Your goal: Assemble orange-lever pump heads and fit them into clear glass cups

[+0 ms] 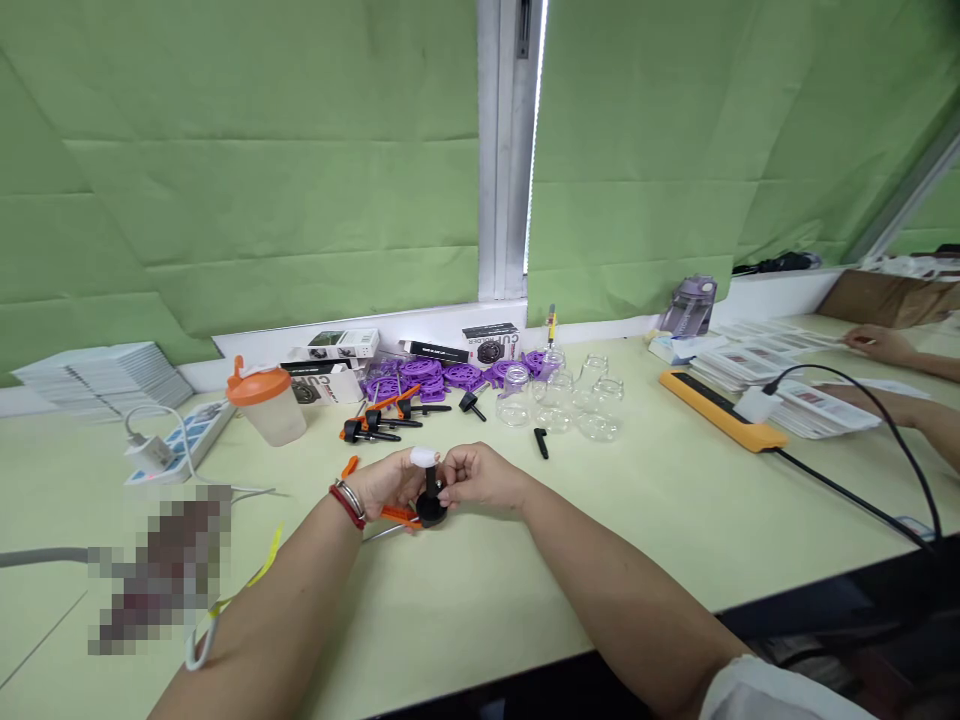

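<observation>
Near the middle of the table, my left hand [386,482] is closed around a black stemmed piece [430,510] with a round base. An orange strip [400,515] and a thin metal rod stick out from under that hand. A white cover [423,457] shows on one of its fingertips. My right hand [480,474] pinches at the side of the black stem, where a small shiny bit shows; what it grips is too small to name. Beyond my hands lie several similar black pieces [373,428] with orange strips. A loose black part [541,443] rests to their right.
Purple plastic parts [424,380], glass jars [555,410] and cup holder boxes [330,385] stand along the back. An orange-lidded cup [274,405] and power strip [199,440] are left. Right are an orange power strip [716,408], paper stacks [810,395] and another person's hands [874,342].
</observation>
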Demonstrator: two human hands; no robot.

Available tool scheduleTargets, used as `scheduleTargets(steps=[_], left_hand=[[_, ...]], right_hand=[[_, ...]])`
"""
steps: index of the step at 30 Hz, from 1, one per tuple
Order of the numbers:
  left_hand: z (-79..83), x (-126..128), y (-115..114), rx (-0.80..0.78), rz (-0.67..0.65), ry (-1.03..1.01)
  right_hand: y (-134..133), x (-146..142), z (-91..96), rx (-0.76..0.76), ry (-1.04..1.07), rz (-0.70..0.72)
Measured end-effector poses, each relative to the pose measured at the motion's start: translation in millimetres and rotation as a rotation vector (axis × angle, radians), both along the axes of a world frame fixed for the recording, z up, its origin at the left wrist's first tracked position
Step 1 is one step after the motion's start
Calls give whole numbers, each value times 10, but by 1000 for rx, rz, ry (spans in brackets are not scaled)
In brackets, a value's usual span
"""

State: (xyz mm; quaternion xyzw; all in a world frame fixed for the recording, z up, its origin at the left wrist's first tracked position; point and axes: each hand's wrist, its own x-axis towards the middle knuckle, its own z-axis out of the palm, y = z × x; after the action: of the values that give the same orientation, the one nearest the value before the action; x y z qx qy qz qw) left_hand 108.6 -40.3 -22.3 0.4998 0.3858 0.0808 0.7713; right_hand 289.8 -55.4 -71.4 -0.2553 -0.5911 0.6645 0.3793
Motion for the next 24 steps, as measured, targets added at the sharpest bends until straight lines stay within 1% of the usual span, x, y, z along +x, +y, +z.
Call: scheduleTargets(steps=[17,24], left_hand=[[-10,-4,4,-9,-33,-27],[6,-5,6,-5,-47,7]], right_hand=[[-24,-8,39,-5,-13,-9],[-25,-16,35,2,-32,-23]])
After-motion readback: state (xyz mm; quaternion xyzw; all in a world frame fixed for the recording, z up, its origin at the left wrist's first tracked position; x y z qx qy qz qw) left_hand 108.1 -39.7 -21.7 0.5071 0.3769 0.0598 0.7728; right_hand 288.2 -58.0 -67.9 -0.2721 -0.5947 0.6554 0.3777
